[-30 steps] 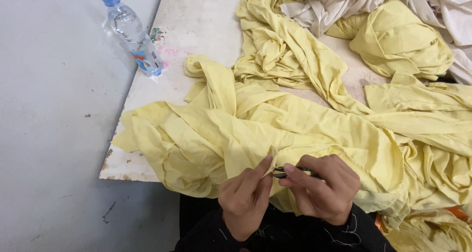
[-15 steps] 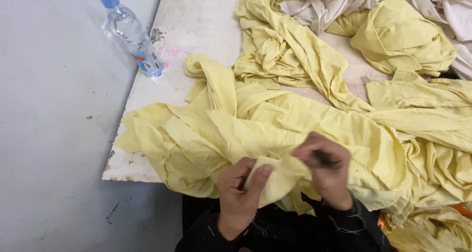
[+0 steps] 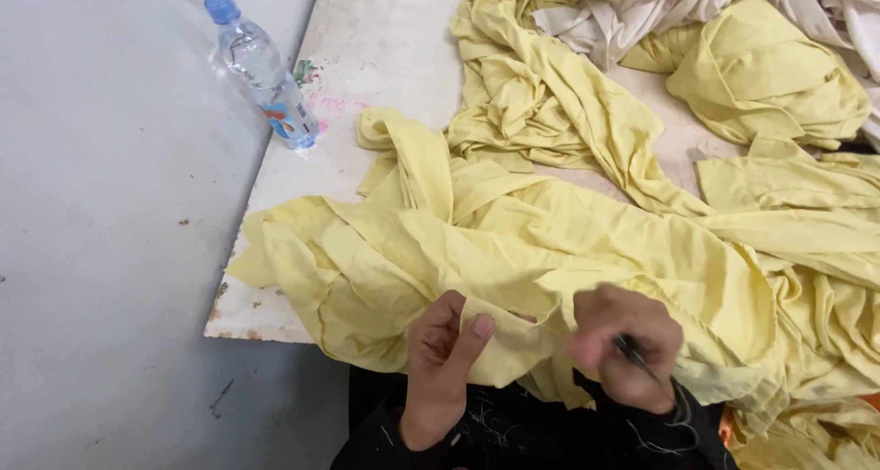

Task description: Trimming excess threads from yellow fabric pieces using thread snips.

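A large crumpled pale yellow cloth lies across the near part of a white table. My left hand pinches the cloth's near edge between thumb and fingers. My right hand is closed around a small dark tool, thin and partly hidden, pressed against the same edge of the cloth. Both hands sit at the table's front edge, over my dark lap with loose threads on it.
A clear plastic water bottle with a blue cap stands at the table's left edge. More yellow cloths and white cloths are piled at the back and right. Grey floor lies to the left.
My hands have shifted along the cloth's edge. The left hand took a fresh pinch of fabric, and the right hand moved to the right with the dark tool.
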